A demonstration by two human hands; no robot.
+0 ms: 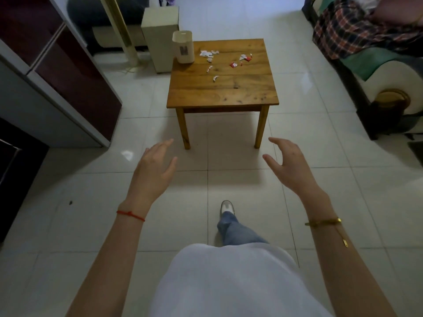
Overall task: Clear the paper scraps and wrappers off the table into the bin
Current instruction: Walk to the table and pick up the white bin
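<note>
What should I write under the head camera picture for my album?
Both empty hands, left hand and right hand, reach toward a wooden table strewn with paper scraps, red wrappers and a small bin.

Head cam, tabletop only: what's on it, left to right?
Cream bin on the left rear corner → white paper scraps → two stray rolled scraps → red wrappers, all on the wooden table. Both hands are empty, short of the table.

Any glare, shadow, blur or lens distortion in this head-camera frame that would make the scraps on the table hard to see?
Head view: wide-angle bending at the edges, dark corners; small glare patch on the floor tiles; table casts a soft shadow forward; white paper scraps and red wrappers sharp but tiny; both hands unblurred.
</note>
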